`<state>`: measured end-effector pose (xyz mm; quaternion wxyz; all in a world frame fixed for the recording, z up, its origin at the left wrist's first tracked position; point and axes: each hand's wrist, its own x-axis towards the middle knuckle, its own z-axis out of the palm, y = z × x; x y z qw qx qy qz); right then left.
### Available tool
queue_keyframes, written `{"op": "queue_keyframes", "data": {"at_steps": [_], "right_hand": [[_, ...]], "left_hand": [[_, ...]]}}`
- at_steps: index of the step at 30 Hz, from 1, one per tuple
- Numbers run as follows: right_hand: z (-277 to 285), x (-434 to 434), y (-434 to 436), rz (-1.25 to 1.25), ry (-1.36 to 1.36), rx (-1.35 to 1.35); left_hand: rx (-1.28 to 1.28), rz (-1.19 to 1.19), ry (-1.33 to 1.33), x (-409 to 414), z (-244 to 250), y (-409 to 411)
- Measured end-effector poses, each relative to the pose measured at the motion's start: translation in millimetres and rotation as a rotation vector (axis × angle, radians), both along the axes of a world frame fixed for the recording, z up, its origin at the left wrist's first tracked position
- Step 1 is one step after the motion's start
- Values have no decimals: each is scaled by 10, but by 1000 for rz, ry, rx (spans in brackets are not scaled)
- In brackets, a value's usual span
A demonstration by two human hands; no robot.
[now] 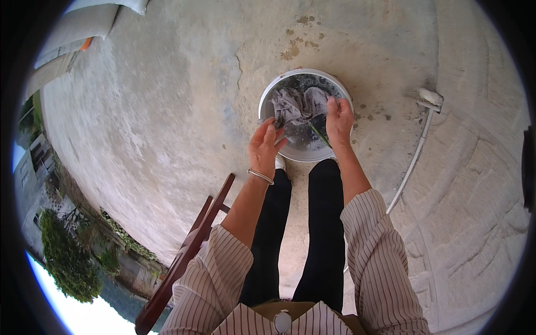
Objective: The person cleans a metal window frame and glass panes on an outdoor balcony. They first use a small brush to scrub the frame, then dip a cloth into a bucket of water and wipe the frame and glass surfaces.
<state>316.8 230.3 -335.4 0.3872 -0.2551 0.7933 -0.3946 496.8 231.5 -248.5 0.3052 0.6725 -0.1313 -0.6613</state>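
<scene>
A wet, crumpled grey cloth (pixel 295 104) is held up over a round white bucket (pixel 307 157) of dark, foamy water. At the cloth's lower left corner, my left hand (pixel 264 142) pinches it between thumb and fingers, the other fingers spread. My right hand (pixel 339 119) grips the cloth's right end near the bucket's right rim. A thin green stalk or stick (pixel 320 134) lies slanted in the bucket, its lower end close to my right wrist. How deep the water is cannot be told.
A dark red wooden frame or bench (pixel 184 255) stands at my left. A pale pipe (pixel 412 161) with a whitish block (pixel 430 96) at its end runs along the concrete floor at right. Large white sacks (pixel 79 27) lie at upper left.
</scene>
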Motion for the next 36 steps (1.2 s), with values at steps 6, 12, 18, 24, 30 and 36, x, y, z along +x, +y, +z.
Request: {"op": "queue_keyframes", "data": {"at_steps": [6, 12, 18, 24, 30, 36], "right_hand": [[-385, 193, 73, 398, 538, -124], [-651, 363, -123, 713, 517, 258], [-139, 310, 253, 503, -57, -65], [303, 259, 370, 330, -297, -62], [1378, 252, 384, 458, -274, -256], [2376, 414, 530, 602, -119, -407]], "left_hand": [[100, -132, -39, 24, -187, -56], [144, -169, -74, 30, -135, 213], [-82, -206, 39, -85, 748, 152], [-115, -121, 139, -234, 1660, 184], [388, 111, 152, -20, 1211, 79], [441, 60, 674, -36, 746, -148]]}}
